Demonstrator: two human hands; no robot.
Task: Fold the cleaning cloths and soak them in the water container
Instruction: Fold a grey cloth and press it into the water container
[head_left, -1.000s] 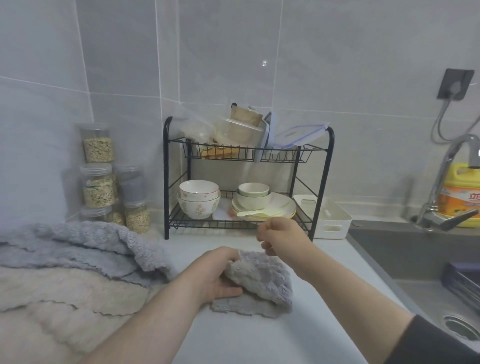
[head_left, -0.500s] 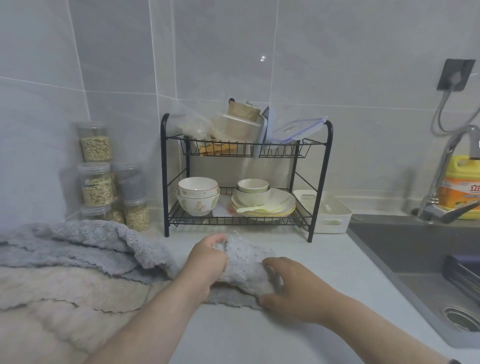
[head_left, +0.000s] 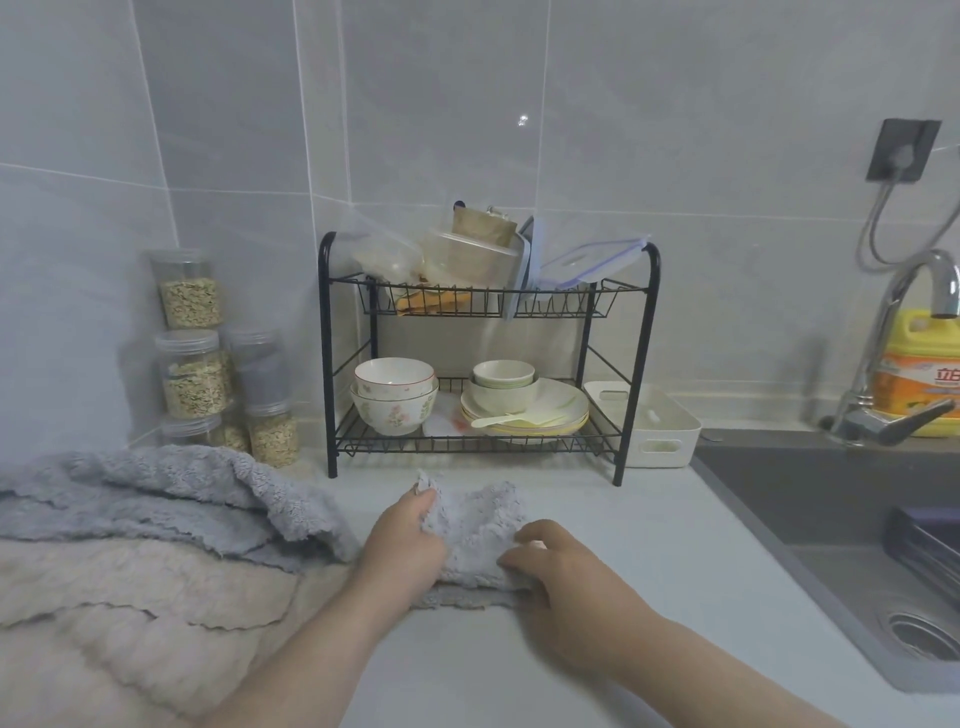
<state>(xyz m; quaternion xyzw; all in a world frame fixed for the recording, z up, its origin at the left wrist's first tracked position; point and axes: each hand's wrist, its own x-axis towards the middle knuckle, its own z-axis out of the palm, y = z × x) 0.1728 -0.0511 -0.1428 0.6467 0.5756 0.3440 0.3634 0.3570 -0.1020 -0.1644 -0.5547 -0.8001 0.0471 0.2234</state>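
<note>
I see my left hand and right hand both gripping the gray cloth on the counter.

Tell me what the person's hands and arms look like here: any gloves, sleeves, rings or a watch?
Both the left hand and the right hand are bare: no gloves, and no rings show on the fingers that can be seen. Both forearms are uncovered as far as the picture's lower edge, with no sleeve, watch or bracelet in view. Anything worn higher up the arms lies outside the frame.

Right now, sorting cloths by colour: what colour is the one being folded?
Light grey cloth, head view.
</note>
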